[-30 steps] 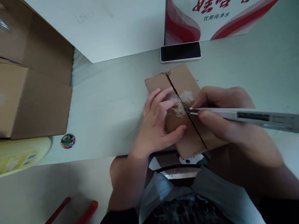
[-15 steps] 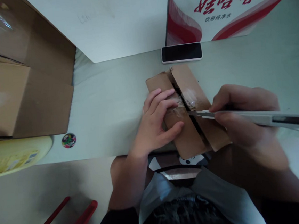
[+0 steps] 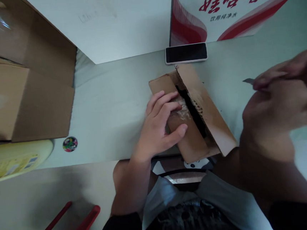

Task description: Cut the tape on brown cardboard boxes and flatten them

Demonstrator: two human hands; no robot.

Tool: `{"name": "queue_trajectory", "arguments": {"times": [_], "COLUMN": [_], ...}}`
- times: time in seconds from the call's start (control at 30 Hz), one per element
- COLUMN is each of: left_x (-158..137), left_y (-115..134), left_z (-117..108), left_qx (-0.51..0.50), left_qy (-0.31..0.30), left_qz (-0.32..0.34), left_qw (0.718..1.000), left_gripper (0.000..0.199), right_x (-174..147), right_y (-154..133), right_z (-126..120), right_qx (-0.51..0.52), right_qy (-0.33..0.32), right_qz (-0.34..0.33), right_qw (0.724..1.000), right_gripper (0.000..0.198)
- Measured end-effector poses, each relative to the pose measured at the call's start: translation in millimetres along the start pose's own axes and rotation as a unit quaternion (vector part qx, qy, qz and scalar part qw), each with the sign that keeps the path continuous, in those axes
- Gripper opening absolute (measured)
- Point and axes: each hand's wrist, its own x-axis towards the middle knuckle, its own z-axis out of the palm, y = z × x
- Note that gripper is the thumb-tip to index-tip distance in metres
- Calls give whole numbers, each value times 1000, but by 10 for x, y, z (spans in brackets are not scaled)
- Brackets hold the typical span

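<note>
My left hand (image 3: pixel 159 125) lies on a small brown cardboard box (image 3: pixel 191 151), its fingers spread over the left flap and torn tape. Along the middle of the box runs a dark gap, and the right flap (image 3: pixel 209 110) is tilted up beside it. Off to the right, apart from the box, my right hand (image 3: pixel 274 111) is closed on a utility knife whose blade (image 3: pixel 248 81) points left. Most of the knife's handle is hidden by fingers. Blurred fingers (image 3: pixel 306 62) reach to the right edge; whose they are, I cannot tell.
A phone (image 3: pixel 186 53) lies behind the box, before a white carton with red print (image 3: pixel 225 26) and a plain white carton (image 3: pixel 124 28). At left are an open cardboard box (image 3: pixel 45 103), a yellow bottle (image 3: pixel 20 157) and a round sticker (image 3: pixel 70 144). Red stool legs (image 3: pixel 80 228) show below.
The knife and my right hand have moved away from the box's gap, up and to the right. The right flap has lifted and the gap is wider. My left hand has stayed in place.
</note>
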Motion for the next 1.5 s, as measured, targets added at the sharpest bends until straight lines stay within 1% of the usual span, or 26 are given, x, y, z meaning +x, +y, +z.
{"name": "queue_trajectory", "arguments": {"times": [0.13,0.2,0.3,0.37,0.43,0.53,0.6,0.73,0.8,0.9,0.97,1.0,1.07,1.1,1.13,1.17,1.2,1.23,1.27,1.3,1.33,1.37,1.4,1.43,1.5], "left_x": [-7,-11,-12,-10,-6,-5,-6,-8,-7,-6,-5,-4,0,3,7,11,15,18,21,23,24,25,26,26,24], "left_y": [17,25,33,38,45,55,59,60,58,54,52,52,55,57,60,62,64,66,68,69,69,69,67,64,55], "left_z": [-7,-8,-13,-22,-34,-51,-57,-59,-58,-56,-55,-55,-57,-59,-61,-65,-69,-72,-76,-79,-82,-84,-85,-86,-87], "left_qx": [-8,-11,-14,-16,-17,-18,-16,-18,-22,-24,-25,-25,-26,-27,-27,-27,-27,-27,-28,-28,-29,-29,-28,-27,-26], "left_qy": [0,2,2,0,-3,-10,-11,-4,0,4,8,11,15,14,12,10,8,6,6,6,5,4,2,0,-3], "left_qz": [-12,-18,-19,-20,-27,-43,-50,-52,-48,-44,-42,-41,-41,-42,-44,-46,-48,-50,-52,-53,-54,-55,-56,-57,-54], "left_qw": [1000,1000,1000,1000,999,999,999,998,999,999,999,999,999,999,999,999,998,998,998,998,998,998,998,998,998], "left_gripper": [35,34,33,32,31,29,29,25,24,24,24,24,23,22,22,21,20,19,18,19,19,20,21,22,22], "right_x": [-54,-59,20,90,140,164,162,167,181,212,225,221,177,131,70,-1,-78,-153,-219,-269,-303,-319,-322,-316,-299], "right_y": [81,162,291,363,422,506,563,661,693,710,690,663,562,485,392,288,177,68,-32,-114,-176,-214,-231,-231,-202], "right_z": [92,128,193,242,287,342,369,392,397,419,433,430,384,336,272,196,115,38,-27,-72,-96,-99,-87,-66,-23], "right_qx": [-42,-67,-110,-143,-189,-243,-252,-262,-267,-262,-232,-196,-64,23,105,170,202,187,158,117,74,40,16,6,26], "right_qy": [33,54,90,94,62,-10,-41,-84,-92,-85,-62,-38,25,53,71,72,58,19,-45,-99,-132,-155,-165,-164,-152], "right_qz": [16,36,79,91,82,63,61,78,92,107,104,98,74,46,2,-54,-131,-205,-262,-308,-336,-350,-355,-354,-340], "right_qw": [998,996,987,981,977,968,965,958,955,955,965,975,995,997,992,981,969,961,951,939,930,923,920,921,928], "right_gripper": [32,35,38,33,28,24,21,16,16,16,21,24,29,30,30,29,27,26,24,22,20,19,21,26,35]}}
